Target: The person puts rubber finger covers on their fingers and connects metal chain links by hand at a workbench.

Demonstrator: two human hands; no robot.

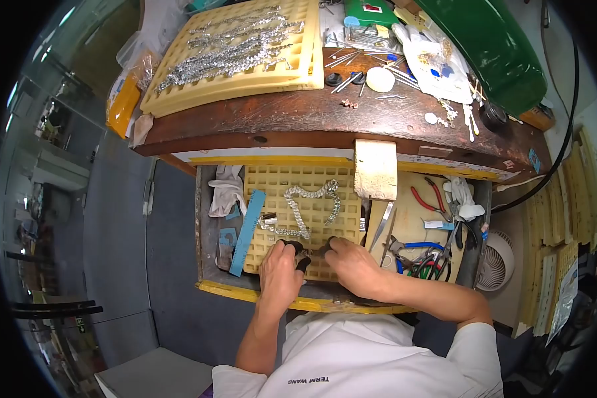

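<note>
Drawer's [235,294] out, tray [349,232] inside, silver chain [297,215] loosely bent on it, long stretches already linked. Left hand [280,273] grips a black-handled tool [304,263], right hand [353,265] pinches something dark [325,248]. Can't tell what's left.

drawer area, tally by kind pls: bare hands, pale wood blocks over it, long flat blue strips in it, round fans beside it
Bare hands, left hand and right hand: 2
Pale wood block: 1
Long flat blue strip: 1
Round fan: 1
Total: 5
</note>
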